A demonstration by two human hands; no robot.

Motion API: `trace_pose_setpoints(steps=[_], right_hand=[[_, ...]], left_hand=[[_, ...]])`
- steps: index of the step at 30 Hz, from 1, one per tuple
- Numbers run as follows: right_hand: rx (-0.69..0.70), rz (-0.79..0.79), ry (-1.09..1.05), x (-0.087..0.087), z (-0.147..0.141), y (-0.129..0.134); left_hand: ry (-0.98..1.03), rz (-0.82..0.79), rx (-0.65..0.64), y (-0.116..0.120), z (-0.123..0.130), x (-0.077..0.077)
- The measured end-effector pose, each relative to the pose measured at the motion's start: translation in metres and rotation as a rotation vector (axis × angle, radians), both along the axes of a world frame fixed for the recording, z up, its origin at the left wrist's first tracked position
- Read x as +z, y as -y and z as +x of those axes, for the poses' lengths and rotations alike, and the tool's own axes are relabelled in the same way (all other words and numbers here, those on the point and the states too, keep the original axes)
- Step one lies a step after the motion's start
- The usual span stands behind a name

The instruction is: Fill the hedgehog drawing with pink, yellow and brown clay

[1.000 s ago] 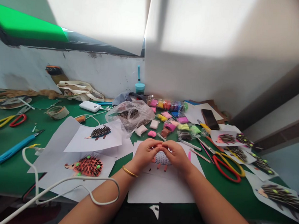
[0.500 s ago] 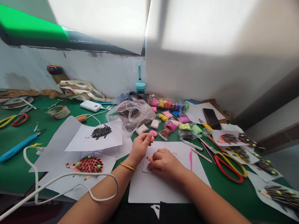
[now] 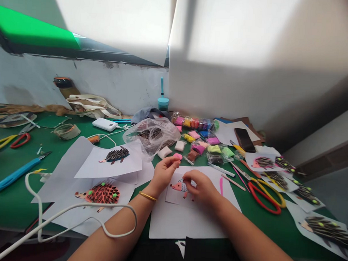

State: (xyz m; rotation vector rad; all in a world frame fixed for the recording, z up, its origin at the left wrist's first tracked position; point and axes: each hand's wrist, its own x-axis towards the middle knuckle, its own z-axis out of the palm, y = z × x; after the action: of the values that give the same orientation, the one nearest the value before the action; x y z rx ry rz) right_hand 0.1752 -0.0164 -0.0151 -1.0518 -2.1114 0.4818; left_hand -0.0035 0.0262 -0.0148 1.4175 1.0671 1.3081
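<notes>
My left hand point(image 3: 163, 176), with a gold bangle at the wrist, is raised over the upper left edge of the small paper. Its thumb and fingers are pinched together; what they hold is too small to make out. A pink lump point(image 3: 177, 156) shows just beyond those fingertips. My right hand point(image 3: 203, 189) hovers over the hedgehog picture point(image 3: 177, 186), its fingers curled to a pinch whose contents are hidden. The hedgehog has a pink head and legs and a bluish patterned back, partly covered by that hand. Underneath lies a larger white sheet point(image 3: 170, 224).
Clay packets point(image 3: 214, 148) and a plastic bag of seeds point(image 3: 150, 135) lie behind the hands. Scissors point(image 3: 264, 200), a phone point(image 3: 244, 139) and finished hedgehog pictures point(image 3: 325, 227) are at right. A white cable point(image 3: 87, 205) loops over my left forearm; a blue cutter point(image 3: 16, 175) lies left.
My right hand has lifted and shifted right from the hedgehog's head, uncovering its pink face, a leg and part of the patterned back. My left hand stays pinched in nearly the same place.
</notes>
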Motion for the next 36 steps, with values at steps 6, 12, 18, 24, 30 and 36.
trace_pose_setpoints(steps=[6,12,18,24,30,36], right_hand=[[-0.196,-0.085,-0.043,0.008,0.026,-0.013],[-0.325,-0.069,0.12,0.007,0.05,-0.027],[-0.647,0.082,0.512,0.007,0.095,-0.051],[-0.666,0.073,0.629,-0.005,0.102,-0.065],[-0.694,0.142,0.546,0.003,0.095,-0.06],[-0.554,0.156,0.181,0.013,0.075,-0.038]], left_hand=[[-0.549,0.219,-0.045,-0.002,0.0,-0.004],[-0.763,0.289,-0.04,-0.008,-0.001,-0.011],[-0.89,0.323,-0.039,-0.002,0.001,-0.01],[-1.028,0.383,-0.086,0.003,0.005,-0.004],[-1.063,0.419,-0.062,0.001,0.009,-0.003],[-1.073,0.476,-0.092,0.002,0.007,-0.002]])
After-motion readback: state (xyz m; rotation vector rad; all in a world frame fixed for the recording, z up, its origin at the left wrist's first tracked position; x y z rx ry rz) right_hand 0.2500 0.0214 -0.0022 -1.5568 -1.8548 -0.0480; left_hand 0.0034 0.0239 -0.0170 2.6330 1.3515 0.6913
